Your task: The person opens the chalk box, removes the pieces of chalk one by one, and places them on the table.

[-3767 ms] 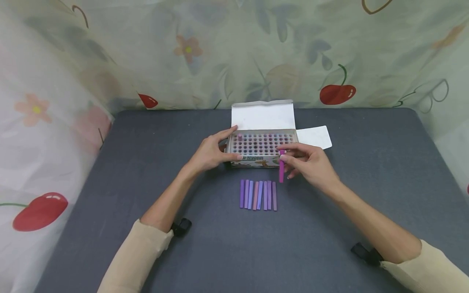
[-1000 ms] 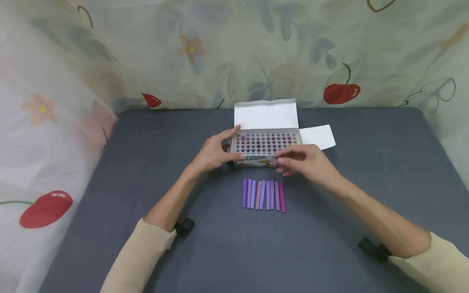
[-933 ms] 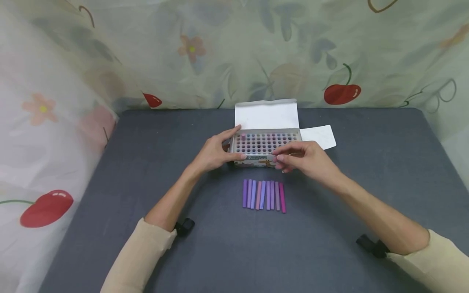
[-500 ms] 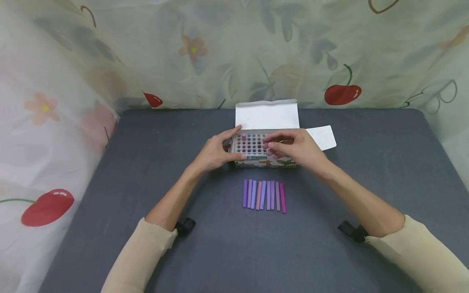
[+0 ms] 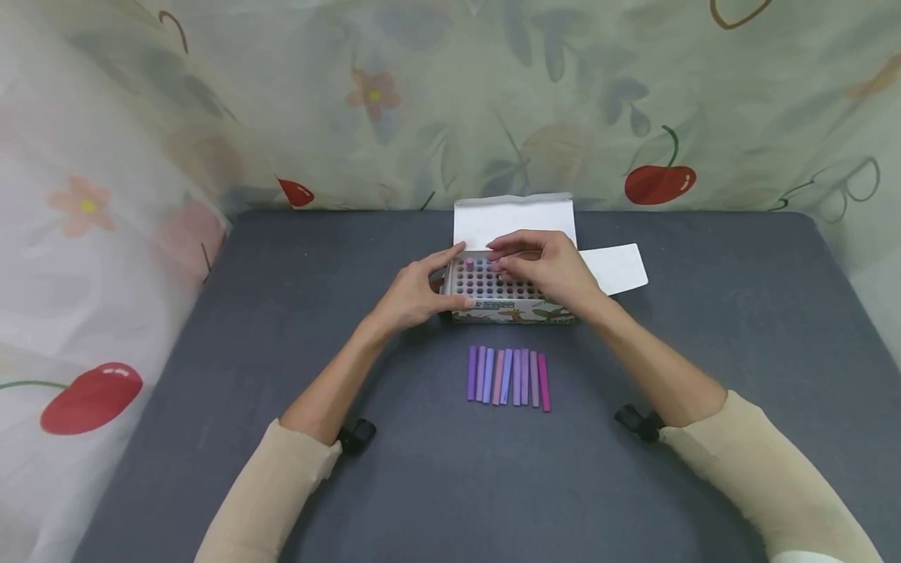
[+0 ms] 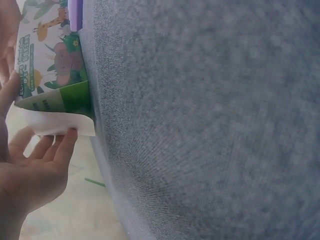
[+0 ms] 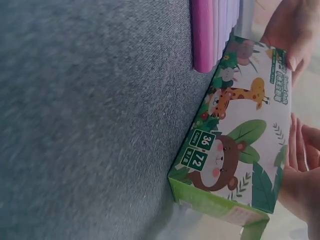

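An open cardboard chalk box (image 5: 517, 313) with animal drawings on its front stands near the back of the table. Its inner grid of round holes is partly visible, and one pink chalk stick (image 5: 470, 264) pokes up at the back left. My left hand (image 5: 408, 295) grips the box's left end, thumb on the front edge, fingers along the side and flap. Over the box hovers my right hand (image 5: 545, 266), fingers loosely bent, with no chalk visible between them; it covers the right-hand holes. In front lies a row of several purple, blue and pink chalk sticks (image 5: 508, 377), ending in magenta.
The white lid (image 5: 514, 221) stands raised behind the box, and a white side flap (image 5: 615, 268) sticks out to the right. A printed curtain (image 5: 436, 102) hangs along the table's back edge. Dark grey cloth covers the table (image 5: 450, 485).
The magenta chalk stick, earlier in my right hand, now lies at the row's right end. My right hand has since moved left and back across the box. My left hand keeps its hold.
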`<state>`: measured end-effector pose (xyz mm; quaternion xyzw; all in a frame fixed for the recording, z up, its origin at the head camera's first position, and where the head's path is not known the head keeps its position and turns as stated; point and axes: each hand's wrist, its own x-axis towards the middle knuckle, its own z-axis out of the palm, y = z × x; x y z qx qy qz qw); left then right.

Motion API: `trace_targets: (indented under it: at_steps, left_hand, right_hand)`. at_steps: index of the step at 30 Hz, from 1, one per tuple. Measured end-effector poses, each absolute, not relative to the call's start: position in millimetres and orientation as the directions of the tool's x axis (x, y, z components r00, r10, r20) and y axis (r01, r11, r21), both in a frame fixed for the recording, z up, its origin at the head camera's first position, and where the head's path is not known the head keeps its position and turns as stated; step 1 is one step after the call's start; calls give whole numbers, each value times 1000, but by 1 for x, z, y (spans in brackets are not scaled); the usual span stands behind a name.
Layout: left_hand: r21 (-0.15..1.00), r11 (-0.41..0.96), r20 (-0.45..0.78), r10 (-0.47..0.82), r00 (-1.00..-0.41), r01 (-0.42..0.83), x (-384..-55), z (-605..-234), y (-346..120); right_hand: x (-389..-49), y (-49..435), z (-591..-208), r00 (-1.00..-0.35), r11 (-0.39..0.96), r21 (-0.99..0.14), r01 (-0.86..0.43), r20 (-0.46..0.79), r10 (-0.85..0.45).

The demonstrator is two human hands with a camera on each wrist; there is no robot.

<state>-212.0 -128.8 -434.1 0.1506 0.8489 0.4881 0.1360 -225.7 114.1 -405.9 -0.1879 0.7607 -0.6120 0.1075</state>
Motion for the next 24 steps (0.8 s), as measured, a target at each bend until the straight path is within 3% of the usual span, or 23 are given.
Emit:
trace_targets:
  at_steps: [17,24]
  left_hand:
    - [874,465,-66,399,-915,140,-211,-437,-130]
    - [875,461,-56,399,-915,148,-211,-437,-130]
  right_hand:
    - [-241,92,-417,-898,276,-935,-223,87,-432]
    - [-242,91,-420,-899,400,-881,-254,62,-434]
